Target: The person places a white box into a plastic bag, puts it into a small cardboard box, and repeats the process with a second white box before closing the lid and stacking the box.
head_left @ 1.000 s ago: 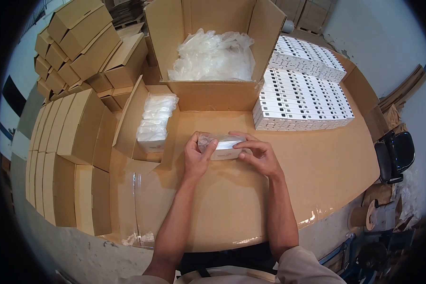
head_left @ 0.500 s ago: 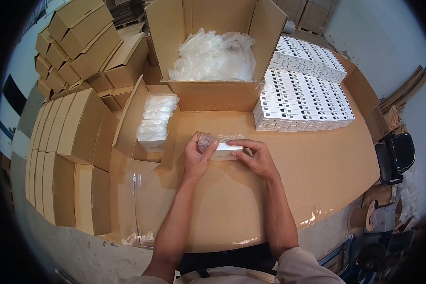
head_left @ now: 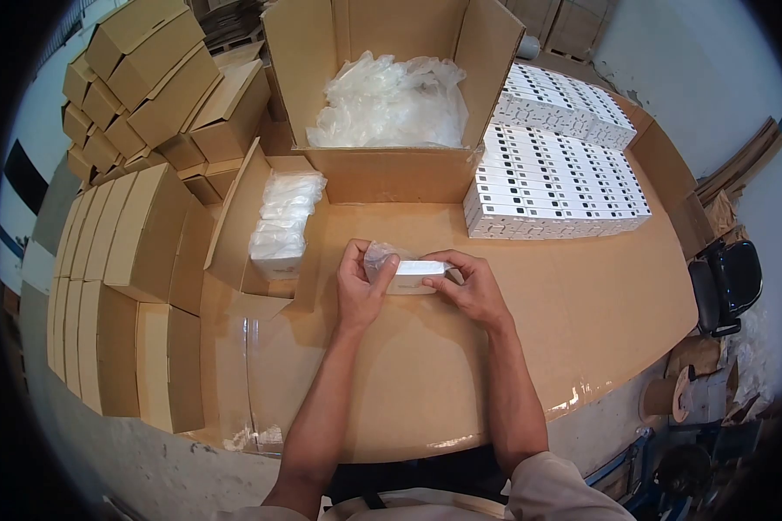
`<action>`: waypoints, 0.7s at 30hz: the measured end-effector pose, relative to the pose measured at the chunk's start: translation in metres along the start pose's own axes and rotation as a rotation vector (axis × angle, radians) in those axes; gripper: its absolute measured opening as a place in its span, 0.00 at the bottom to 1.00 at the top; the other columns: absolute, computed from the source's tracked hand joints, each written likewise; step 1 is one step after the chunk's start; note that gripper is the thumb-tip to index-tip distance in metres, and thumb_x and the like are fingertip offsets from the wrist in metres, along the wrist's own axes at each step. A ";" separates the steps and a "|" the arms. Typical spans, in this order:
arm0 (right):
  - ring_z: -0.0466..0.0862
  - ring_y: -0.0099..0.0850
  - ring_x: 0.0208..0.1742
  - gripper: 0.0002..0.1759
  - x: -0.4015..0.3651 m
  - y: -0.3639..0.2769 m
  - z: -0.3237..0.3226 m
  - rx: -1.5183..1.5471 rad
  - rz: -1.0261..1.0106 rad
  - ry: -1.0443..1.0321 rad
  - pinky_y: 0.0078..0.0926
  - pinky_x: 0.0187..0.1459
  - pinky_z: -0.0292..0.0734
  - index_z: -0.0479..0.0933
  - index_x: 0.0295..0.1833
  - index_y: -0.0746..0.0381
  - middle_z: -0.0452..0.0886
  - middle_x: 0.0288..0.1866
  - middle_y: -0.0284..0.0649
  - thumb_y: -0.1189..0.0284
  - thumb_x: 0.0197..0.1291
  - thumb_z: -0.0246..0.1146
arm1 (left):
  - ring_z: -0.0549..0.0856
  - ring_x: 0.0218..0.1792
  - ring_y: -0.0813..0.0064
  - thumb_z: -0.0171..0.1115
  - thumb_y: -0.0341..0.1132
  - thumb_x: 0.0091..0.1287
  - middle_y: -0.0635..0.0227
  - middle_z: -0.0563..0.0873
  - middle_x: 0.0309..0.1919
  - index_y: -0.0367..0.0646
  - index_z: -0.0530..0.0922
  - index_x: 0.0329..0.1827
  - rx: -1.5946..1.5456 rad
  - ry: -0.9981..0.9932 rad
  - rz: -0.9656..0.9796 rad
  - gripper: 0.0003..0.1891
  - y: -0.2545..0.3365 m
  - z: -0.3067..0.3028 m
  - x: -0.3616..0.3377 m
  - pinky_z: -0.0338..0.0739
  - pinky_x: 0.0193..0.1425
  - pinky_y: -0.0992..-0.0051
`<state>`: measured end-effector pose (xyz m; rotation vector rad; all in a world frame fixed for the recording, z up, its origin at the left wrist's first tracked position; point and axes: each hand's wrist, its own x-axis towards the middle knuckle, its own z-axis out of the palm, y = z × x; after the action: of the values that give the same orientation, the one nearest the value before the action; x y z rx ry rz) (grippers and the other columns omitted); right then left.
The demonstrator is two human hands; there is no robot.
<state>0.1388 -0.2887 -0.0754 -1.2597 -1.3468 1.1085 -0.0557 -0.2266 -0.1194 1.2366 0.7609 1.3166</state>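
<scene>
Above the middle of the cardboard-covered table I hold a small white box (head_left: 417, 279) between both hands. A clear plastic bag (head_left: 377, 253) wraps around it and bunches near the left fingers. My left hand (head_left: 362, 287) grips the left end, its thumb on the near side. At the right end, my right hand (head_left: 472, 292) pinches the box and film between thumb and fingers. To the left stands an open carton (head_left: 235, 227) holding a row of plastic-wrapped white boxes (head_left: 280, 224).
A large open carton (head_left: 391, 175) full of clear plastic bags (head_left: 391, 102) stands at the back. Stacked white boxes (head_left: 558, 187) fill the back right. Brown cartons (head_left: 152, 234) are piled on the left. A black chair (head_left: 728, 282) stands beyond the right edge.
The loose plastic behind the box has gone down, and less of it stands up between my hands. Both hands stay around the box, with only small finger movements.
</scene>
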 end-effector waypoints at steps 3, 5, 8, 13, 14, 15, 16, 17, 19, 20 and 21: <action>0.86 0.26 0.51 0.16 0.000 0.000 0.000 -0.064 0.004 0.036 0.28 0.56 0.83 0.85 0.56 0.69 0.91 0.50 0.39 0.78 0.64 0.74 | 0.81 0.51 0.78 0.73 0.27 0.69 0.65 0.82 0.50 0.39 0.75 0.55 0.118 0.135 0.166 0.17 0.006 0.009 -0.003 0.77 0.54 0.74; 0.86 0.26 0.51 0.16 0.001 0.004 -0.001 -0.051 -0.013 0.061 0.29 0.56 0.83 0.85 0.56 0.69 0.91 0.50 0.40 0.78 0.64 0.74 | 0.81 0.53 0.72 0.74 0.26 0.67 0.61 0.81 0.53 0.39 0.75 0.58 0.277 0.178 0.279 0.20 0.011 0.011 -0.005 0.77 0.56 0.71; 0.86 0.26 0.51 0.16 0.001 0.007 -0.003 -0.047 -0.033 0.079 0.29 0.56 0.83 0.85 0.56 0.69 0.91 0.49 0.40 0.78 0.64 0.75 | 0.82 0.54 0.64 0.75 0.25 0.63 0.60 0.83 0.52 0.40 0.77 0.58 0.568 0.208 0.574 0.22 0.023 0.010 -0.007 0.76 0.58 0.66; 0.86 0.26 0.52 0.16 0.002 0.009 -0.005 -0.032 -0.045 0.071 0.28 0.56 0.83 0.84 0.56 0.69 0.90 0.50 0.40 0.79 0.64 0.74 | 0.82 0.57 0.60 0.78 0.25 0.58 0.66 0.90 0.47 0.42 0.84 0.52 0.885 0.026 0.839 0.19 0.033 0.011 -0.013 0.76 0.60 0.61; 0.86 0.26 0.52 0.16 0.002 0.008 -0.005 -0.021 -0.047 0.068 0.28 0.56 0.83 0.84 0.56 0.69 0.90 0.50 0.40 0.79 0.64 0.74 | 0.82 0.57 0.60 0.78 0.25 0.58 0.68 0.91 0.47 0.43 0.85 0.52 0.932 0.000 0.828 0.18 0.037 0.016 -0.016 0.76 0.60 0.61; 0.86 0.26 0.52 0.16 0.002 0.007 -0.005 -0.010 -0.049 0.065 0.28 0.56 0.83 0.84 0.57 0.69 0.90 0.50 0.40 0.79 0.65 0.74 | 0.83 0.57 0.61 0.79 0.26 0.58 0.69 0.91 0.46 0.43 0.87 0.51 0.980 -0.026 0.816 0.17 0.040 0.018 -0.017 0.76 0.61 0.61; 0.86 0.26 0.52 0.16 0.002 0.007 -0.005 -0.023 -0.053 0.060 0.29 0.56 0.83 0.84 0.57 0.69 0.90 0.50 0.40 0.79 0.65 0.74 | 0.83 0.57 0.61 0.79 0.26 0.58 0.69 0.91 0.46 0.43 0.87 0.52 0.978 -0.036 0.791 0.18 0.039 0.018 -0.016 0.76 0.61 0.61; 0.86 0.26 0.52 0.16 0.001 0.007 -0.005 -0.036 -0.058 0.057 0.29 0.56 0.83 0.84 0.57 0.69 0.90 0.50 0.39 0.79 0.65 0.74 | 0.83 0.57 0.60 0.79 0.26 0.58 0.68 0.91 0.47 0.43 0.87 0.53 0.976 -0.047 0.767 0.19 0.038 0.018 -0.013 0.76 0.61 0.60; 0.86 0.26 0.53 0.15 0.000 0.006 -0.007 -0.051 -0.066 0.043 0.29 0.57 0.83 0.84 0.57 0.69 0.90 0.51 0.40 0.79 0.65 0.73 | 0.84 0.56 0.61 0.78 0.26 0.59 0.66 0.91 0.49 0.43 0.87 0.55 0.918 -0.067 0.687 0.19 0.033 0.016 -0.011 0.77 0.62 0.60; 0.86 0.26 0.53 0.15 0.000 0.004 -0.008 -0.054 -0.068 0.033 0.29 0.57 0.83 0.84 0.57 0.69 0.90 0.51 0.40 0.79 0.65 0.73 | 0.84 0.56 0.61 0.78 0.26 0.60 0.65 0.90 0.50 0.43 0.86 0.56 0.862 -0.074 0.631 0.20 0.029 0.013 -0.010 0.77 0.63 0.61; 0.86 0.27 0.53 0.15 0.000 0.003 -0.008 -0.056 -0.071 0.022 0.29 0.57 0.83 0.84 0.57 0.69 0.90 0.51 0.40 0.79 0.65 0.73 | 0.85 0.56 0.62 0.77 0.26 0.62 0.64 0.90 0.51 0.42 0.85 0.57 0.806 -0.081 0.574 0.20 0.026 0.011 -0.010 0.78 0.64 0.61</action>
<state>0.1470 -0.2881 -0.0777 -1.2515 -1.4041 1.0115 -0.0545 -0.2426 -0.0944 2.2648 0.9587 1.4366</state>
